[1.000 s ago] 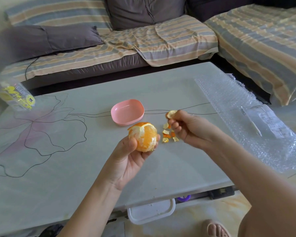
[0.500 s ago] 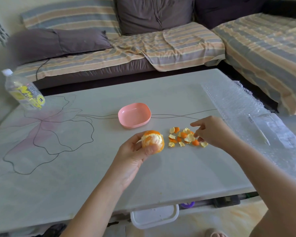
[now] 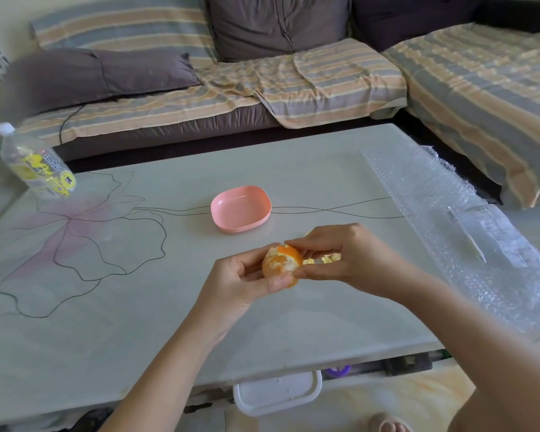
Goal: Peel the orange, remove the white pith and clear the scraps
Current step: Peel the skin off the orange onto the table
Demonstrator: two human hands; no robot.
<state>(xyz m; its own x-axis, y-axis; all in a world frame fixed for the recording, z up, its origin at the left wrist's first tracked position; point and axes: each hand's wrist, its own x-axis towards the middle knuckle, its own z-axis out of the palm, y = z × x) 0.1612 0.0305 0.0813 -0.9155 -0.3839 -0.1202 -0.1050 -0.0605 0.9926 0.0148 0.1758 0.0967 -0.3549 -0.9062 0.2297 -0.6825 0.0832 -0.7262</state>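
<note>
A partly peeled orange (image 3: 280, 260), with white pith and a patch of orange rind on top, is held above the table (image 3: 169, 322). My left hand (image 3: 242, 283) grips it from below and the left. My right hand (image 3: 343, 257) comes in from the right, with its fingertips pinched on the rind at the top of the orange. Small peel scraps (image 3: 326, 259) lie on the table behind my right hand, mostly hidden by it. An empty pink dish (image 3: 240, 208) sits just beyond the orange.
A plastic bottle (image 3: 33, 163) with a yellow label stands at the table's far left corner. A bubble-wrap sheet (image 3: 468, 232) with a paper label covers the right side. A striped sofa runs behind and to the right. A white tub (image 3: 278, 392) sits under the table's front edge.
My right hand put a peel piece on the scrap pile, then came back to the orange and now pinches its rind. My left hand lowered and turned the orange.
</note>
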